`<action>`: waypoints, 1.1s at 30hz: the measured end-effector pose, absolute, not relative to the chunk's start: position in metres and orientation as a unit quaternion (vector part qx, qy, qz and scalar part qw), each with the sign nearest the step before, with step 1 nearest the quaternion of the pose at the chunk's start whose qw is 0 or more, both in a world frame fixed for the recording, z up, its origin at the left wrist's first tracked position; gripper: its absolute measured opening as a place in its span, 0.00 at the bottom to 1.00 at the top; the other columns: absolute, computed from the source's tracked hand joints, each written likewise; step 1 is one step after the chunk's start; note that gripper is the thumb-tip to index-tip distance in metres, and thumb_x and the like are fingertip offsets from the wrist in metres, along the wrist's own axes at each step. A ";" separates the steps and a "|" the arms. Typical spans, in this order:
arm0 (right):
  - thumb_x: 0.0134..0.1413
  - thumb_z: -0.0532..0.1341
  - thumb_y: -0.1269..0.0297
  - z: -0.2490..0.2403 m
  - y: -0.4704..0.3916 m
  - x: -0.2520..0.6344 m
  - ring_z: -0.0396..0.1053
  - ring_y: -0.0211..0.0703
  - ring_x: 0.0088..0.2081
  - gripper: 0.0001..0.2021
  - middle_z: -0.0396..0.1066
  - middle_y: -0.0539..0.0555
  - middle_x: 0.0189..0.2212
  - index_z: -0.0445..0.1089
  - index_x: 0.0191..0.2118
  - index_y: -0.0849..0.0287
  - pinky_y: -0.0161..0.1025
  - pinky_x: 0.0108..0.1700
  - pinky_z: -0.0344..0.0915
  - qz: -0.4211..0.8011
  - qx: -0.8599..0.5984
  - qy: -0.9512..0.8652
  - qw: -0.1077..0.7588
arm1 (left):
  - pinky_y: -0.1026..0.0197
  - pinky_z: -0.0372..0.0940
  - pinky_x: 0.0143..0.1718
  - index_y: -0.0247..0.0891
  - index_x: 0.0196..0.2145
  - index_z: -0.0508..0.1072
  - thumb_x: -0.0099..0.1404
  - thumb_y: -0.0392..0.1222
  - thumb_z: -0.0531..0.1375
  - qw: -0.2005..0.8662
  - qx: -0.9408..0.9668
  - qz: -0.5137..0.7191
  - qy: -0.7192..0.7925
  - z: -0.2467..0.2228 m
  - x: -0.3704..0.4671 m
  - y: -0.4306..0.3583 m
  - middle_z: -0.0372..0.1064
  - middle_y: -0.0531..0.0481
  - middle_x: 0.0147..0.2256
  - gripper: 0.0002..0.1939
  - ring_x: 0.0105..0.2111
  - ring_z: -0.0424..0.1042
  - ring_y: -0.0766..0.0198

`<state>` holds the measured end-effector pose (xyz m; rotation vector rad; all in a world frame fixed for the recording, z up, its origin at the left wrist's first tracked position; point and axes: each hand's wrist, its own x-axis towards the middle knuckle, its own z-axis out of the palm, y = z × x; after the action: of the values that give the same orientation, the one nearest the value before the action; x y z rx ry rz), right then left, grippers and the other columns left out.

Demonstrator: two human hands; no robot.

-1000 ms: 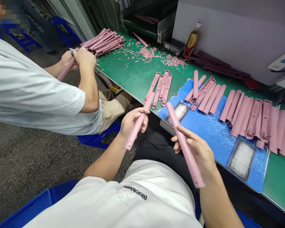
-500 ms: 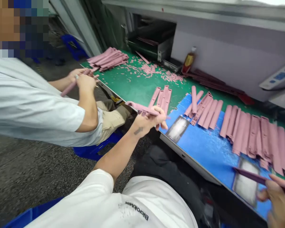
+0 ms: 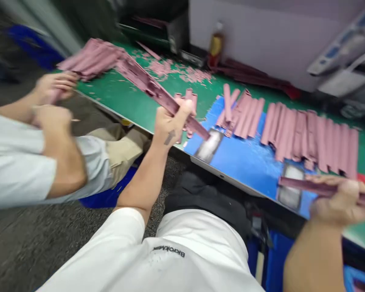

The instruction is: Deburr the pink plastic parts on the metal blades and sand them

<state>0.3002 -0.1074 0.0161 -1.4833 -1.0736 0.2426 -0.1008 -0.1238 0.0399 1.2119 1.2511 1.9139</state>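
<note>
My left hand (image 3: 173, 121) is closed round a long pink plastic strip (image 3: 149, 87), hollow side showing, slanting from upper left to lower right over the green table. At the right, my right hand (image 3: 337, 200) grips a darker pink strip (image 3: 305, 184), whose left end is over a grey-white pad (image 3: 288, 194) on the blue mat (image 3: 245, 164). Beyond the mat's near part lie rows of pink strips (image 3: 287, 132). A few short pieces lie behind my left hand. Another pad (image 3: 209, 147) is below the left strip's lower end.
A co-worker's hands (image 3: 54, 91) hold a pink piece at the left. Behind them is a pile of strips (image 3: 91, 59). Pink scraps (image 3: 161, 68), a bottle (image 3: 215, 46) and dark red strips (image 3: 252, 75) are along the back. A power strip (image 3: 337, 44) is at upper right.
The view has shifted. My left hand has turned its strip from nearly level to a steeper slant, closer to the camera. My right hand and forearm show more fully, still with a strip.
</note>
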 end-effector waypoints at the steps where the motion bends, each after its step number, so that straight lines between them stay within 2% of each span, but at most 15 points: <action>1: 0.71 0.64 0.42 0.009 -0.105 0.307 0.71 0.47 0.26 0.27 0.60 0.49 0.23 0.58 0.25 0.51 0.59 0.38 0.80 0.124 -0.606 -0.460 0.637 | 0.61 0.68 0.27 0.40 0.25 0.74 0.76 0.59 0.77 0.277 0.450 0.724 0.443 0.032 -0.093 -0.114 0.68 0.52 0.25 0.30 0.24 0.72 0.64; 3: 0.63 0.68 0.39 0.000 -0.098 0.319 0.64 0.42 0.22 0.27 0.56 0.46 0.21 0.57 0.25 0.50 0.52 0.34 0.77 0.193 -0.514 -0.467 0.693 | 0.59 0.72 0.32 0.40 0.23 0.70 0.76 0.58 0.77 0.294 0.451 0.746 0.391 0.018 -0.074 -0.093 0.68 0.51 0.26 0.32 0.28 0.75 0.62; 4: 0.60 0.70 0.39 -0.002 -0.095 0.324 0.61 0.40 0.21 0.27 0.56 0.45 0.20 0.59 0.25 0.50 0.49 0.31 0.75 0.234 -0.481 -0.471 0.702 | 0.59 0.72 0.32 0.41 0.23 0.68 0.76 0.59 0.76 0.311 0.446 0.754 0.370 0.012 -0.064 -0.084 0.65 0.52 0.25 0.33 0.26 0.73 0.62; 6: 0.61 0.72 0.36 -0.001 -0.092 0.325 0.55 0.36 0.19 0.30 0.53 0.42 0.20 0.58 0.26 0.50 0.42 0.26 0.68 0.300 -0.452 -0.477 0.692 | 0.60 0.66 0.26 0.42 0.22 0.64 0.76 0.61 0.75 0.354 0.423 0.755 0.355 0.003 -0.046 -0.072 0.58 0.56 0.20 0.35 0.20 0.63 0.65; 8: 0.65 0.72 0.32 0.005 -0.089 0.316 0.50 0.33 0.18 0.34 0.48 0.40 0.19 0.56 0.26 0.51 0.36 0.22 0.60 0.354 -0.441 -0.487 0.666 | 0.61 0.55 0.20 0.42 0.22 0.61 0.74 0.64 0.76 0.387 0.401 0.742 0.373 -0.003 -0.032 -0.066 0.50 0.59 0.18 0.37 0.16 0.52 0.69; 12: 0.68 0.69 0.25 0.018 -0.065 0.260 0.44 0.33 0.18 0.39 0.41 0.40 0.19 0.50 0.27 0.49 0.37 0.19 0.48 0.438 -0.416 -0.519 0.605 | 0.60 0.44 0.19 0.44 0.22 0.57 0.67 0.71 0.78 0.368 0.409 0.744 0.379 -0.012 -0.023 -0.058 0.45 0.60 0.19 0.42 0.17 0.45 0.70; 14: 0.65 0.70 0.22 0.022 -0.045 0.221 0.44 0.34 0.19 0.40 0.41 0.40 0.20 0.50 0.27 0.48 0.38 0.20 0.48 0.468 -0.400 -0.538 0.576 | 0.59 0.42 0.19 0.44 0.22 0.56 0.66 0.73 0.77 0.356 0.413 0.750 0.375 -0.014 -0.023 -0.056 0.44 0.60 0.19 0.43 0.18 0.44 0.70; 17: 0.61 0.69 0.17 0.023 -0.021 0.187 0.45 0.34 0.20 0.42 0.41 0.40 0.20 0.50 0.28 0.48 0.38 0.21 0.49 0.492 -0.401 -0.556 0.537 | 0.60 0.43 0.20 0.44 0.22 0.56 0.67 0.70 0.77 0.361 0.398 0.751 0.383 -0.012 -0.026 -0.059 0.44 0.60 0.19 0.41 0.18 0.45 0.70; 20: 0.62 0.69 0.18 0.021 -0.020 0.214 0.45 0.34 0.20 0.41 0.41 0.39 0.21 0.52 0.28 0.48 0.38 0.22 0.51 0.476 -0.410 -0.550 0.551 | 0.61 0.41 0.20 0.43 0.21 0.57 0.68 0.62 0.77 0.377 0.402 0.755 0.355 -0.008 -0.032 -0.062 0.44 0.60 0.18 0.38 0.17 0.43 0.71; 23: 0.63 0.68 0.19 0.016 -0.039 0.279 0.40 0.33 0.19 0.41 0.38 0.39 0.20 0.49 0.27 0.48 0.38 0.21 0.47 0.361 -0.454 -0.497 0.646 | 0.60 0.37 0.20 0.43 0.22 0.58 0.72 0.54 0.73 0.393 0.412 0.754 0.327 -0.008 -0.035 -0.053 0.43 0.60 0.18 0.33 0.17 0.41 0.71; 26: 0.62 0.66 0.19 0.006 -0.062 0.329 0.36 0.33 0.18 0.42 0.35 0.38 0.19 0.45 0.26 0.47 0.38 0.19 0.41 0.245 -0.489 -0.416 0.726 | 0.59 0.40 0.22 0.44 0.24 0.57 0.77 0.49 0.69 0.400 0.389 0.751 0.352 -0.011 -0.032 -0.045 0.40 0.61 0.20 0.29 0.19 0.37 0.69; 28: 0.61 0.67 0.21 -0.001 -0.074 0.339 0.36 0.33 0.18 0.41 0.35 0.38 0.18 0.44 0.26 0.47 0.38 0.20 0.41 0.236 -0.501 -0.404 0.728 | 0.58 0.42 0.24 0.44 0.24 0.56 0.77 0.50 0.69 0.397 0.369 0.756 0.367 -0.012 -0.028 -0.046 0.38 0.60 0.21 0.30 0.22 0.35 0.67; 30: 0.64 0.66 0.22 -0.006 -0.080 0.337 0.37 0.33 0.18 0.40 0.35 0.38 0.19 0.43 0.27 0.47 0.38 0.20 0.43 0.255 -0.524 -0.422 0.694 | 0.57 0.40 0.24 0.44 0.24 0.53 0.75 0.52 0.70 0.394 0.361 0.759 0.373 -0.013 -0.024 -0.051 0.35 0.59 0.21 0.33 0.23 0.34 0.66; 33: 0.64 0.59 0.16 -0.004 -0.074 0.329 0.38 0.35 0.18 0.41 0.35 0.39 0.20 0.41 0.29 0.46 0.39 0.20 0.45 0.254 -0.567 -0.425 0.658 | 0.57 0.36 0.24 0.43 0.23 0.49 0.72 0.51 0.72 0.388 0.358 0.761 0.378 -0.014 -0.018 -0.051 0.31 0.58 0.21 0.36 0.23 0.32 0.66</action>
<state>0.3287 -0.0744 -0.0043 -1.2844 -0.9635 0.5741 -0.0184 -0.0514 -0.0143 0.9110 0.9613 1.9357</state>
